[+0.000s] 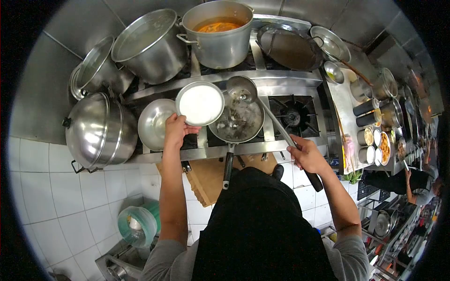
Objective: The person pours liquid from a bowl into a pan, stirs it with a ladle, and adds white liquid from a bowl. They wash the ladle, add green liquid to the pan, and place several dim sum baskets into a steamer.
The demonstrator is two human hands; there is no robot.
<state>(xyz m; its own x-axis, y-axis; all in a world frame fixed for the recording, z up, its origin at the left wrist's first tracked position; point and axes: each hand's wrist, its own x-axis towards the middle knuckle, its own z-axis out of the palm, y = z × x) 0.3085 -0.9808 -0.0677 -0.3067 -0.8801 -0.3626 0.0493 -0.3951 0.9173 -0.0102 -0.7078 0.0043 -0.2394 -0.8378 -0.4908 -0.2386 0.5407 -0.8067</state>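
Note:
In the head view my left hand [176, 132] grips the rim of a round metal bowl [200, 103] filled with something white. The bowl hangs beside the frying pan [236, 117], overlapping its left edge in this view. Dark and pale bits lie in liquid in the pan, whose black handle points toward me. My right hand [307, 154] is closed round the long handle of a ladle [242, 89]. The ladle's round head is over the far part of the pan. Left of the white-filled bowl, a wide shallow metal bowl [154, 124] rests on the stove.
A large pot with orange liquid [218, 40] stands at the back beside more big pots [152, 44]. An uncovered burner [293, 114] is right of the pan. Seasoning containers [368, 136] line the right counter. A domed steamer [96, 131] sits left. Another person [417, 182] works far right.

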